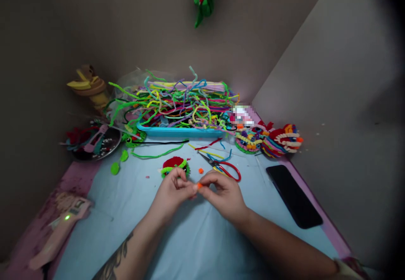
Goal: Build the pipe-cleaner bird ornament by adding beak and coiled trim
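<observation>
Between the fingertips of both hands is a small orange fuzzy piece (199,186), perhaps pipe cleaner. My left hand (175,189) pinches its left side, and my right hand (224,191) pinches it from the right with thumb and forefinger. Just beyond the fingers, a second orange piece (201,171) lies on the blue cloth. A red and green fuzzy figure (175,164) sits behind my left hand, partly hidden by it. Red-handled scissors (232,171) rest past my right hand, blades pointing away to the left.
A blue tray (180,132) heaped with coloured pipe cleaners stands at the back. Finished fuzzy figures (281,141) sit at the right, near a black phone (294,195). At left are a pink glue gun (65,229), a metal bowl (110,145) and green leaf shapes (115,168).
</observation>
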A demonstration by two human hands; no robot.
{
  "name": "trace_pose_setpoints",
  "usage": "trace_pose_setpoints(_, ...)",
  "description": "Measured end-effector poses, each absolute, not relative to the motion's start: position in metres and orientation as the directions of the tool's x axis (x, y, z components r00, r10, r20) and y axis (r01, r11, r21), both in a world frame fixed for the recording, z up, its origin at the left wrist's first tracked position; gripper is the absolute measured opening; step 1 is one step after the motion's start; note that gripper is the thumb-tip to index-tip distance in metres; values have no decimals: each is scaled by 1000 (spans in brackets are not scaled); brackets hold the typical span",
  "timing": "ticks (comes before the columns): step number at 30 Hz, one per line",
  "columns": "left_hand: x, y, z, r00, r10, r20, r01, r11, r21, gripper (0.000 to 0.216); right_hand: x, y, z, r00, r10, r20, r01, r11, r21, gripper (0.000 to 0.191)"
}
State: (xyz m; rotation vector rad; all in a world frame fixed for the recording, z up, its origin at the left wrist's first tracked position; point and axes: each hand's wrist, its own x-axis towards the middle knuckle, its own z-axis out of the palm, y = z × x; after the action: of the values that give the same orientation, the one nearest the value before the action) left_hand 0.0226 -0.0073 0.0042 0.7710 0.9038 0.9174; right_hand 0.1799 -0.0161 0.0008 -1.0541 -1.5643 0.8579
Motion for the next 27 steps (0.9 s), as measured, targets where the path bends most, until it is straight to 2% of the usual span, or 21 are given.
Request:
trace_pose_setpoints(6,22,-7,6,333,883,-331,-314,435,844,42,180,-15,-7,-55,963,264,115,269,-956,8)
trace_pose_setpoints(9,21,-8,6,355,880,-315,-282,423,861,47,182,-13,-7,-88,957,278,95,285,-954,11)
trace_pose_setpoints(15,19,-8,5,321,909,-267,-150,327,933,26,188,-9,-9,-134,944,300,96,314,-945,15)
trace_pose_setpoints(21,21,-8,4,327,895,-304,-152,367,918,20,184,-7,-16,-66,957,284,27,286,-958,25)
trace_pose_setpoints(24,21,-8,3,339,883,-325,-207,407,889,23,184,-8,-15,-94,949,300,92,309,-947,20)
trace_pose_setpoints(27,21,-8,3,384,844,-374,-248,485,839,26,188,-8,-9,-148,914,377,208,402,-892,14)
